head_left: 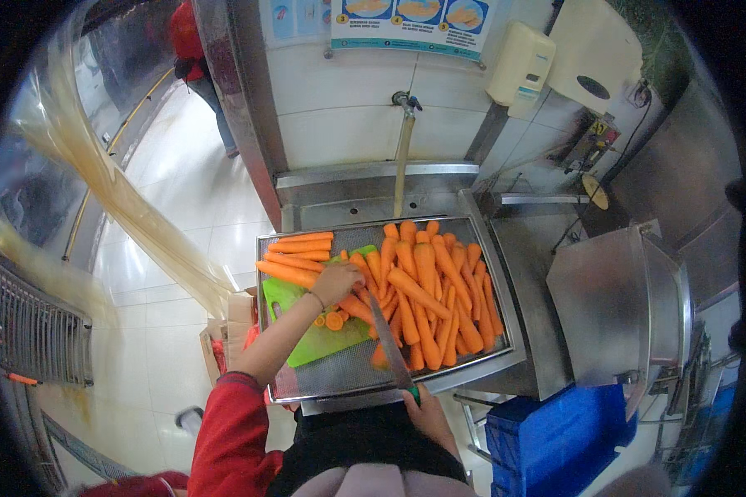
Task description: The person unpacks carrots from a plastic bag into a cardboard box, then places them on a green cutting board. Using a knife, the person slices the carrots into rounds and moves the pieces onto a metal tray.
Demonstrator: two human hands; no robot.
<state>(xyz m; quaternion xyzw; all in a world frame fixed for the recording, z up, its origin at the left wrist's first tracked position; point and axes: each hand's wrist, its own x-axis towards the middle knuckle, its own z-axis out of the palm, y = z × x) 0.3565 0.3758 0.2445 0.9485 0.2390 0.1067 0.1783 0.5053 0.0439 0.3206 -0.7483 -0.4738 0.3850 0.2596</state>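
Note:
My right hand point(428, 413) grips the green handle of a long knife point(390, 338), whose blade points up and left across the carrots. My left hand point(337, 282) is at the near carrots over the green cutting board point(329, 338); its fingertips are partly hidden, so whether it holds one cannot be told. Small cut carrot pieces point(334, 320) lie on the board. A heap of whole carrots point(435, 279) fills the right side of the perforated metal tray point(304, 385). Several trimmed carrots point(298, 245) lie side by side at the tray's upper left.
The tray rests over a steel sink point(373, 202), with a tap and hose point(404, 149) behind it. A cardboard box point(239, 310) stands to the left, and a blue crate point(547, 441) is below right. A person in red point(189, 43) stands beyond the doorway, past a plastic strip curtain point(124, 186).

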